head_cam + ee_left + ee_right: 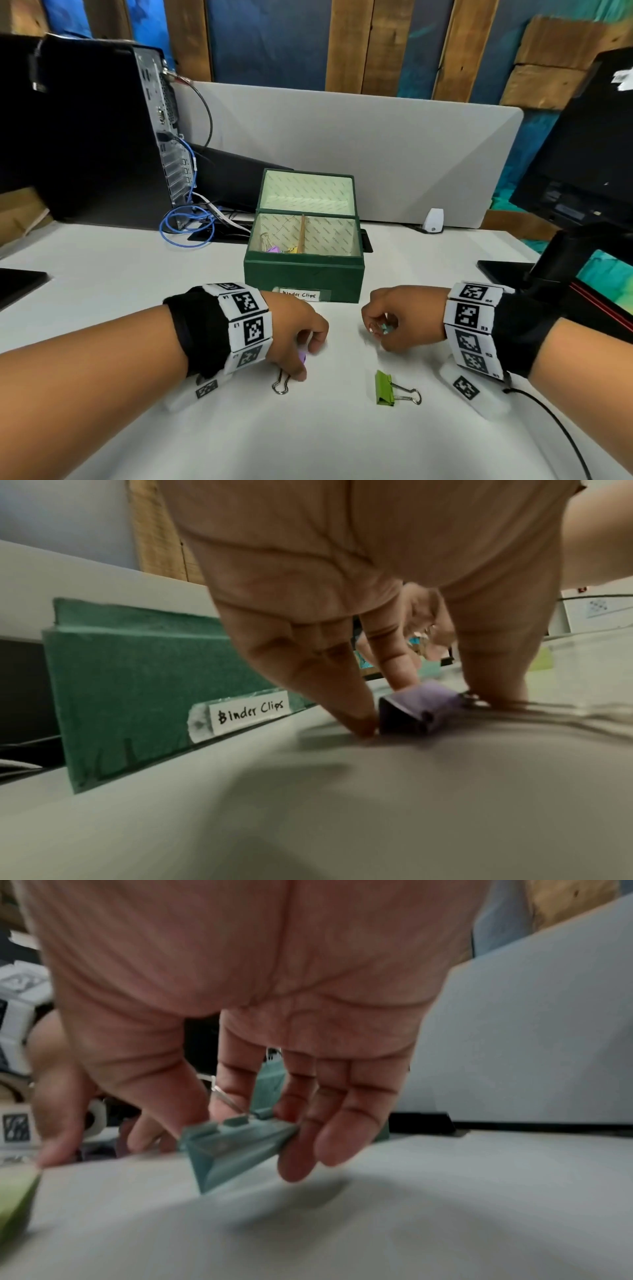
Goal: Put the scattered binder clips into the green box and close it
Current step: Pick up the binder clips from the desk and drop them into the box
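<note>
The green box [303, 275] stands open mid-table with its lid [306, 190] tilted back. It carries a "Binder Clips" label [251, 714], and purple and yellow clips [279, 249] lie in its left compartment. In front of it, my left hand [308, 358] pinches a purple binder clip [418, 707] that rests on the table; its wire handles [281, 384] stick out toward me. My right hand [382, 334] holds a teal binder clip [232, 1148] between thumb and fingers, just above the table. A green binder clip [385, 389] lies loose on the table between my wrists.
A computer tower [102, 137] with blue cables [185, 226] stands at the back left. A grey divider panel [394, 147] runs behind the box. A monitor [582, 154] is at the right, and a black cable [555, 428] trails from my right wrist.
</note>
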Tool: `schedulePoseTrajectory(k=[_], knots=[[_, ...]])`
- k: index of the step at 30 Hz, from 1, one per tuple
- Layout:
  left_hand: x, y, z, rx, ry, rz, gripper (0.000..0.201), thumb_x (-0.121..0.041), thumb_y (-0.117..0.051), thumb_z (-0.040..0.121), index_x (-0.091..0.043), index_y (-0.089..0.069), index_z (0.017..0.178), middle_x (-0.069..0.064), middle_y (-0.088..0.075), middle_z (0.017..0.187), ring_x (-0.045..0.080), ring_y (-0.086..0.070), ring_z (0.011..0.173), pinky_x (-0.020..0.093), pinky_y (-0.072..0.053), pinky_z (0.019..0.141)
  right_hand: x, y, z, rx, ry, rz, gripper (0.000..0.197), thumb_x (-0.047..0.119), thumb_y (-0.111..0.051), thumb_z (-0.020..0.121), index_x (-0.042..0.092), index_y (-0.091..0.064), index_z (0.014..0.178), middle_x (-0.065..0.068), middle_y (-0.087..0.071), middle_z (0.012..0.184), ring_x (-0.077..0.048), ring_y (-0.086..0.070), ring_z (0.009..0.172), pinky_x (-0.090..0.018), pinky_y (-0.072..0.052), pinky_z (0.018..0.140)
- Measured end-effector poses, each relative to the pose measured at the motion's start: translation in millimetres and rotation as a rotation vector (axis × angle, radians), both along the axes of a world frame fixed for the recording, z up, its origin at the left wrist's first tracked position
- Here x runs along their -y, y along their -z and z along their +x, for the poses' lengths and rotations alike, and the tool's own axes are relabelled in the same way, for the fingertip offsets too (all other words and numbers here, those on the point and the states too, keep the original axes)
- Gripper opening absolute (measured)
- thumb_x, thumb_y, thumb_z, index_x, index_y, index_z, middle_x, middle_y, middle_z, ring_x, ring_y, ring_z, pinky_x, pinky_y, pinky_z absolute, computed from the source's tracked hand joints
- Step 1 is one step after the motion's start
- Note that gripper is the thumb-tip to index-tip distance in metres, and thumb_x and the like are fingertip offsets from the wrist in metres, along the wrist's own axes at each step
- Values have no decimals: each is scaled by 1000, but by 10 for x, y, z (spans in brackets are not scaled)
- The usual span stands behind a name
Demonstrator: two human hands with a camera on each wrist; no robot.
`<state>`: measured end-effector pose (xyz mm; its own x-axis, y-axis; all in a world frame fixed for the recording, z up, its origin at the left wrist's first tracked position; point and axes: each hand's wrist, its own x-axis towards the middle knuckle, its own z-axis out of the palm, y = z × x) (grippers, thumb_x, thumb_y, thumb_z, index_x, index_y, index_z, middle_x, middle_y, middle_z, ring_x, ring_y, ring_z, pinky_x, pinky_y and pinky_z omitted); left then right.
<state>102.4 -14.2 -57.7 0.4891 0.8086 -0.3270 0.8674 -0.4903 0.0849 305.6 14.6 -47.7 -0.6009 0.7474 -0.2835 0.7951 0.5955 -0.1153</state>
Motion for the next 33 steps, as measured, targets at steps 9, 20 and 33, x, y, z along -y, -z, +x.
schedulePoseTrajectory(k=[9, 20, 33], knots=[[-25, 47, -79, 29, 53, 23, 15, -25, -66, 76, -27, -64, 91, -13, -53, 90, 9, -51, 84, 26, -47, 80, -260, -595, -456, -446, 4, 326, 7, 32, -63, 85, 26, -59, 84, 13, -45, 78, -8, -48, 72, -23, -38, 71], [-29, -89, -368, 218, -30, 87, 20, -17, -63, 72, -30, -49, 66, -10, -57, 72, 16, -61, 78, 32, -54, 77, -703, -512, -900, -494, 106, 330, 30, 17, -63, 86, 26, -61, 114, -2, -55, 118, -19, -60, 105, -29, -47, 90], [-776, -666, -546, 704, -355, 555, 16, -22, -72, 77, -22, -57, 81, -4, -62, 85, 21, -62, 90, 36, -51, 86, 112, -307, -115, 43, -71, -149, 29, 35, -72, 77, 34, -65, 106, 8, -58, 108, -13, -61, 97, -32, -52, 89]])
